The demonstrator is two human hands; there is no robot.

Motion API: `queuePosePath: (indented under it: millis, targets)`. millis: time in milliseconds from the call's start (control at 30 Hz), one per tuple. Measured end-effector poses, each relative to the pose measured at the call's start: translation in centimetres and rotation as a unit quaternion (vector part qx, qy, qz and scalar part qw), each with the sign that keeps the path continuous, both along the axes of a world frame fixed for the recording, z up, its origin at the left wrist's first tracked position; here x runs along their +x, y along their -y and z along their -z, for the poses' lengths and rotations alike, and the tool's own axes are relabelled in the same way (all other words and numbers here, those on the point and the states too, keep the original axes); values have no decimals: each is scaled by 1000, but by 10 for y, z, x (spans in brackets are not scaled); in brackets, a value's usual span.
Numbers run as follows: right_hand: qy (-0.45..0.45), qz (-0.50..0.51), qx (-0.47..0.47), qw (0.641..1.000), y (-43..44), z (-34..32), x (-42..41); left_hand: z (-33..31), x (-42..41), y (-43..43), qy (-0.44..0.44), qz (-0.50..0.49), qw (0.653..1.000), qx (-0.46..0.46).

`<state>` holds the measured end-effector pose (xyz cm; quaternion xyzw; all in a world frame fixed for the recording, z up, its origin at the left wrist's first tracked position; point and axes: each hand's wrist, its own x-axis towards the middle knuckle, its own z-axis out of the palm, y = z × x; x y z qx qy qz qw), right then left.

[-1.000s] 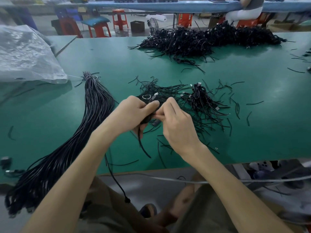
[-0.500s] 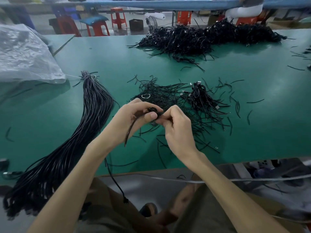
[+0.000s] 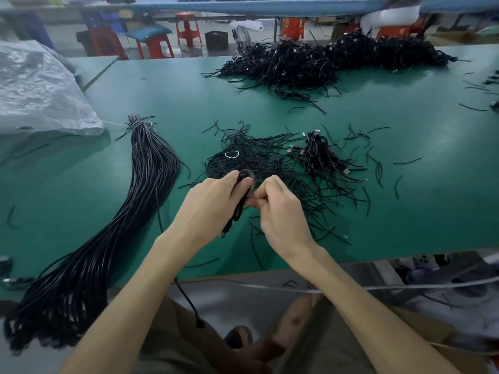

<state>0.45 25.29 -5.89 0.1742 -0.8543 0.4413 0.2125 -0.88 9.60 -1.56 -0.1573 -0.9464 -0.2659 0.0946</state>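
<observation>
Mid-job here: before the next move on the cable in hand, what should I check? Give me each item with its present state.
1. Left hand grips the cable: ok.
2. Right hand pinches the same cable near its loop: ok.
3. A strand wound round the cable: cannot tell, the fingers hide it.
4. Plug end hangs free below the left hand: ok.
5. Pile of short black strands lies just beyond both hands: ok.
6. Long bundle lies to the left, apart from both hands: ok.
</observation>
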Motion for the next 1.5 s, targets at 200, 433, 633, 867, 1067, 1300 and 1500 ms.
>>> queuePosePath:
  millis: [200, 433, 633, 867, 1067, 1300, 1500]
  targets:
    - [-105, 12, 131, 986, 1, -10, -1, -1, -6, 0, 34, -46, 998, -9]
    - [-178, 10, 222, 958, -6, -7, -1, 0, -18, 3, 266, -43, 957, 103]
    - [-154, 19, 188, 970, -8, -4, 6, -2, -9, 1, 282, 6, 942, 180]
    - [-90, 45, 92, 991, -15, -6, 4, 6, 9, 17, 214, 123, 896, 370]
    - [-60, 58, 60, 995, -14, -4, 7, 11, 11, 18, 99, 153, 950, 252]
    - [-53, 31, 46, 997, -9, -10, 12, 16, 8, 5, -34, 157, 973, 166]
    - [-69, 8, 59, 996, -6, -13, 19, 17, 11, 1, -41, 221, 963, 150]
